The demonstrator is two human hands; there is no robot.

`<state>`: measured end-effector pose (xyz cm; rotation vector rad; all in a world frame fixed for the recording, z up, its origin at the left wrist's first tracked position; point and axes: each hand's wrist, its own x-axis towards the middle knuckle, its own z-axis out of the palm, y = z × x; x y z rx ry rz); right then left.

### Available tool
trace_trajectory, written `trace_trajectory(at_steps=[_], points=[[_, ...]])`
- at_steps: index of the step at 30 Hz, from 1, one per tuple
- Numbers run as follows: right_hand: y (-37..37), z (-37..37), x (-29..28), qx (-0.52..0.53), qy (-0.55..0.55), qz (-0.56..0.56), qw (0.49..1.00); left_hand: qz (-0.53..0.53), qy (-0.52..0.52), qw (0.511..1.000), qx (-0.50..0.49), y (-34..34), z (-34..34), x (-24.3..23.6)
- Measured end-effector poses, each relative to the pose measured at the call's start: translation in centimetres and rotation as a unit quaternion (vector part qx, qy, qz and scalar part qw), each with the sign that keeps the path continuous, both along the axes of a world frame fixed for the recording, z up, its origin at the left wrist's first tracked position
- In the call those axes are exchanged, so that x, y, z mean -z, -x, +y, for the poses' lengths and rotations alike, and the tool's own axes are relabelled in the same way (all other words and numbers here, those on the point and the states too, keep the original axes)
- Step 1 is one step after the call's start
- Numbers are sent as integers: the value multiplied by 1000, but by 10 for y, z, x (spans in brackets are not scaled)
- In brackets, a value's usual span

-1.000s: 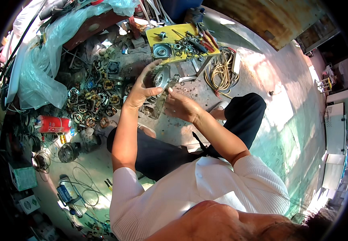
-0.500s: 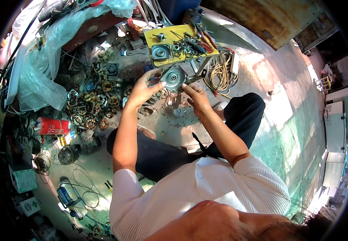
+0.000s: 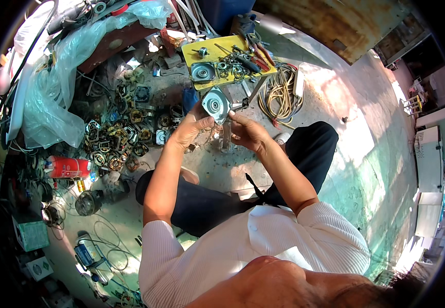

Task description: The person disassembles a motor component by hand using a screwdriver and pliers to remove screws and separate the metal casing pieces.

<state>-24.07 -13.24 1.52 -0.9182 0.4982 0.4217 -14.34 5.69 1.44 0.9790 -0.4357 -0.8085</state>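
Between my two hands I hold a round grey metal motor end cover (image 3: 215, 104), its ringed, cup-like side with a central hole facing me. My left hand (image 3: 191, 128) grips its left lower edge, thumb in front and fingers behind. On its right rim rest the thumb and fingers of my right hand (image 3: 247, 131). Just beyond stands a low yellow board (image 3: 216, 47). A similar square metal cover (image 3: 203, 72), a small rotor on a shaft (image 3: 201, 52), several rings and bearings, and pliers (image 3: 261, 55) lie on it.
A coil of tan cable (image 3: 282, 97) lies right of the board. Heaped motor parts (image 3: 114, 136) cover the floor to the left, near a red cylinder (image 3: 68, 167) and a crumpled plastic sheet (image 3: 63, 87). A blue-labelled bottle (image 3: 86, 251) lies at lower left.
The cover has come slightly closer to me and left, and its face has tilted, catching more light. Both hands have moved with it and keep their hold.
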Motion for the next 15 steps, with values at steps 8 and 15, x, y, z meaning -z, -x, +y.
trace_trajectory(at_steps=[8,15], points=[[-7,13,-7,-42,-65,30,997,5,31,999,-24,-1,3,3],[-41,-56,8,-217,452,-135,854,-87,-178,964,-177,-4,6,5]])
